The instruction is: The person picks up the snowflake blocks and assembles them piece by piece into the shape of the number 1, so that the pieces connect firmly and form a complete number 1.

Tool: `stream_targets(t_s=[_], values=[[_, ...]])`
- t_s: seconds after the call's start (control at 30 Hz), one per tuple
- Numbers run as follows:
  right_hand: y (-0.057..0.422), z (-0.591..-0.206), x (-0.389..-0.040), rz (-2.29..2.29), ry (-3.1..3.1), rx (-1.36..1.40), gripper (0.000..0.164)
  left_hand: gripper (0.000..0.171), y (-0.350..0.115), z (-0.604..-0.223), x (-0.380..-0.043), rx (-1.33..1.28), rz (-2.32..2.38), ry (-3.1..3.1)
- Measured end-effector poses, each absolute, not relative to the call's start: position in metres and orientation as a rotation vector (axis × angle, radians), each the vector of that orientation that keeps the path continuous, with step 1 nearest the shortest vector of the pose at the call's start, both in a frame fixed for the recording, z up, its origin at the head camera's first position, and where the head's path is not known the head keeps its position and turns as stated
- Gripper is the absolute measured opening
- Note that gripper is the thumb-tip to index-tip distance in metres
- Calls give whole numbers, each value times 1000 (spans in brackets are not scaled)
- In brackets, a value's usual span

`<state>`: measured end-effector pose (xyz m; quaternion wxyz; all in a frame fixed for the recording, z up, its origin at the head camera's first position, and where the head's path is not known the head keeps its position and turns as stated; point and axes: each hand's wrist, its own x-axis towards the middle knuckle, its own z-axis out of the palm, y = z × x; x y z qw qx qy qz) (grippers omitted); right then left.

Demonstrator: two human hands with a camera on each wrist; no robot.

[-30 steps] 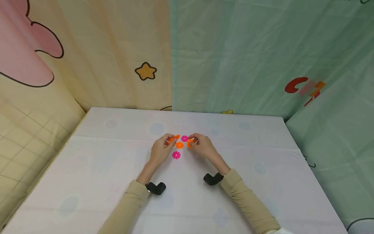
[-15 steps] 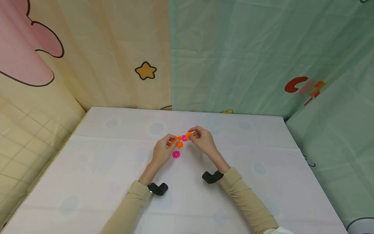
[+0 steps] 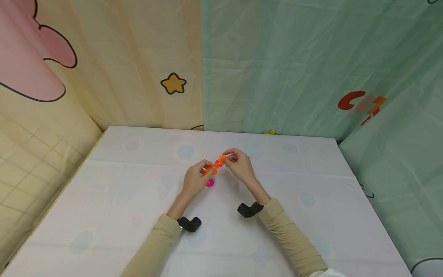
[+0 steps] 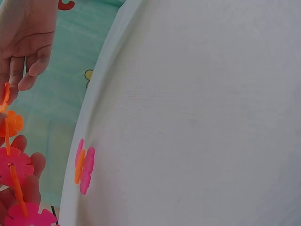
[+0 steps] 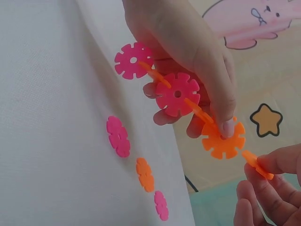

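Observation:
My left hand (image 3: 195, 179) holds a chain of interlocked notched plastic discs, pink and orange alternating along most of it. In the right wrist view its thumb presses on the flat orange disc (image 5: 223, 141) at the chain's end, and a pink disc (image 5: 178, 94) further back lies against the fingers. My right hand (image 3: 240, 167) pinches a single orange disc (image 5: 251, 160), seen nearly edge-on, with its edge right at the rim of the chain's end disc. In the left wrist view more of the chain shows, including a pink disc (image 4: 16, 167); the left hand is partly cut off.
On the white-covered table (image 3: 138, 215) lie loose discs: one pink (image 5: 118, 136), one orange (image 5: 145, 175), another pink (image 5: 161, 205). Black wrist cameras (image 3: 189, 224) sit at both cuffs. Printed curtains (image 3: 294, 69) stand behind the table.
My right hand has lifted its orange disc up and slightly left, closer to the chain. The left hand has shifted a little right, so the two meet above the loose discs.

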<state>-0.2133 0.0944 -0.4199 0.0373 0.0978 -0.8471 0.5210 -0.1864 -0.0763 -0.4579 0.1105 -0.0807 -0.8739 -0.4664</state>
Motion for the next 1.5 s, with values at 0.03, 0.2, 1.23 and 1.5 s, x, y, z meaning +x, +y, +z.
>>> stream_targets(t_s=[0.03,0.2,1.23,1.5], values=[[95,-420,-213,1608,-2600,300,19,14,-76,-458,-186,-244,-1359,-2565],[96,-420,-213,1663,-2594,304,18,14,-74,-457,-186,-272,-1321,-2544],[104,-414,-219,1896,-2521,211,20,14,-63,-452,-190,-458,-1020,-2390],[101,-417,-216,1891,-2493,177,19,15,-63,-452,-190,-458,-1008,-2380]])
